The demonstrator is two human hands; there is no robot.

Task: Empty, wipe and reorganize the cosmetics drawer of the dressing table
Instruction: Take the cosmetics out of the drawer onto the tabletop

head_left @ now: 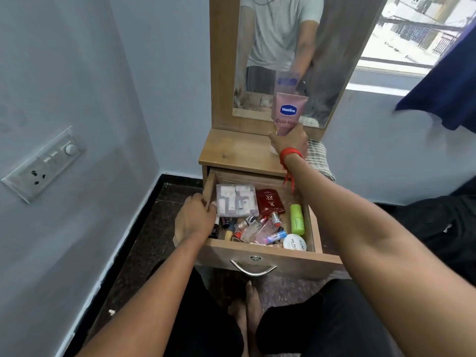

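Drawer pulled open near the knees, crowded with cosmetics (red flask, green tube, clear box), left hand with fingers curled over its left wall, right hand farther off gripping an upright pink Vaseline tube above the wooden surface, mirror behind.

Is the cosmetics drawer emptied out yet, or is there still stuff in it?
Not empty. The open drawer still holds a clear case, a red bottle, a green tube and small items.
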